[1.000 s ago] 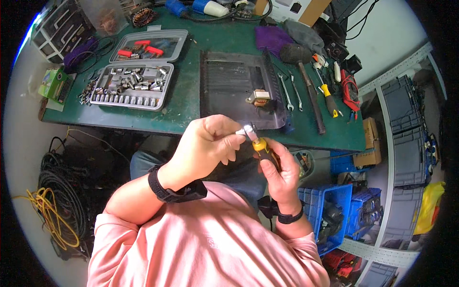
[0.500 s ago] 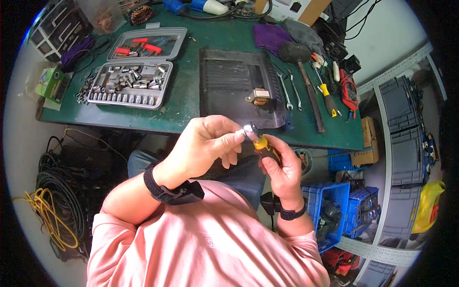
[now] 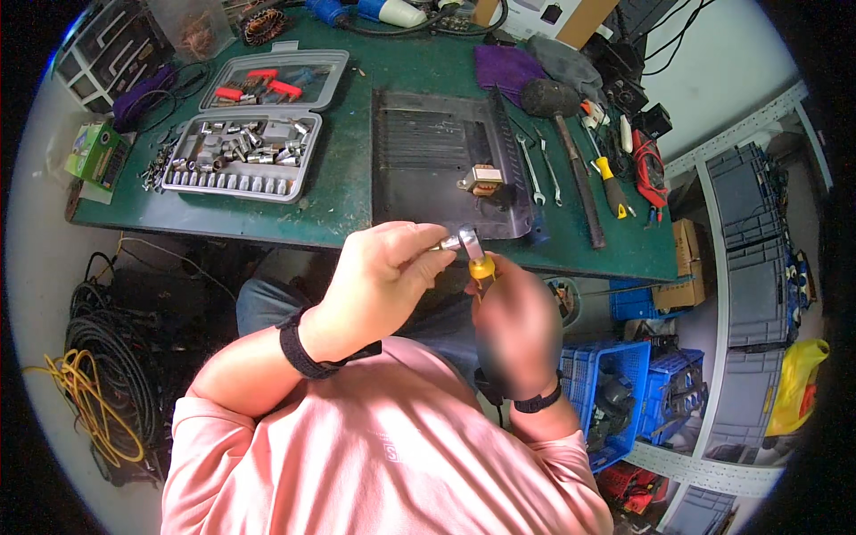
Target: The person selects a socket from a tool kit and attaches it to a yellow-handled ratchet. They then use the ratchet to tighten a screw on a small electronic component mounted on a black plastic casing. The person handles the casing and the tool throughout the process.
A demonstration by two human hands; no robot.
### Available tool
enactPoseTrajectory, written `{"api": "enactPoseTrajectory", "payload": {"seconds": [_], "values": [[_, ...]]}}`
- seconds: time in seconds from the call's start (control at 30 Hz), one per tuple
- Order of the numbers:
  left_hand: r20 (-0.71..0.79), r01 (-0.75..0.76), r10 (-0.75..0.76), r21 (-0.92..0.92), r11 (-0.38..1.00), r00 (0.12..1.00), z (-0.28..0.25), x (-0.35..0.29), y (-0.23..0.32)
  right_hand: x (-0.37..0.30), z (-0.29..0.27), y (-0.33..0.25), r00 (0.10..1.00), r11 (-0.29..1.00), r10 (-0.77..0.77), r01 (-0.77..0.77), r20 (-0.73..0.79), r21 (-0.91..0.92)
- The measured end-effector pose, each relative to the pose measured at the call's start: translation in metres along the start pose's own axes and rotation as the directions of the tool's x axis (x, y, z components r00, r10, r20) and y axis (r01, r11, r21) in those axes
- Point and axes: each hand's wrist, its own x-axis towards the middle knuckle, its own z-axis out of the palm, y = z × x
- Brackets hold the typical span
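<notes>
Over the front edge of the workbench, my right hand [image 3: 520,330] is wrapped round the yellow and black handle of a ratchet wrench [image 3: 472,246], its chrome head upward. Part of that hand is smeared. Between thumb and fingers, my left hand [image 3: 374,276] pinches a small chrome socket [image 3: 450,242] against the side of the ratchet head; whether it is fully seated I cannot tell. Just beyond the hands lies a dark ribbed metal panel [image 3: 415,187] with a small transformer [image 3: 485,179] on it. An open grey socket case [image 3: 310,160] holding several sockets sits to the left.
Right of the panel lie two wrenches [image 3: 531,169], a rubber mallet [image 3: 575,165], a yellow-black screwdriver [image 3: 613,185] and a red multimeter [image 3: 651,169]. Blue crates [image 3: 580,401] stand below at right, beside a shelf rack. Coiled cables [image 3: 102,374] are at lower left.
My left fingers have shifted slightly left, showing more of the socket at the ratchet head. The right hand has turned, and the ratchet head now shows edge-on.
</notes>
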Motion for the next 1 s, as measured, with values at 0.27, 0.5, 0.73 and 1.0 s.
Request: {"api": "enactPoseTrajectory", "payload": {"seconds": [0.27, 0.5, 0.73, 1.0], "values": [[-0.052, -0.319, 0.345, 0.278, 0.906, 0.937, 0.005, 0.002, -0.013, -0.003, 0.007, -0.003, 0.996, 0.988, 0.086, -0.090, 0.030, 0.124], [-0.054, -0.179, 0.185, 0.096, 0.979, 0.981, 0.007, 0.001, -0.012, -0.002, 0.008, 0.000, 0.998, 0.992, 0.063, -0.064, 0.016, 0.107], [-0.006, -0.020, 0.020, -0.029, 0.999, 1.000, 0.008, -0.002, -0.011, -0.001, 0.007, 0.002, 1.000, 0.999, 0.025, -0.025, -0.006, 0.036], [-0.051, -0.170, 0.172, 0.051, 0.984, 0.984, 0.010, 0.000, -0.020, -0.001, 0.006, 0.002, 0.999, 0.998, 0.044, -0.045, 0.011, 0.036]]}}
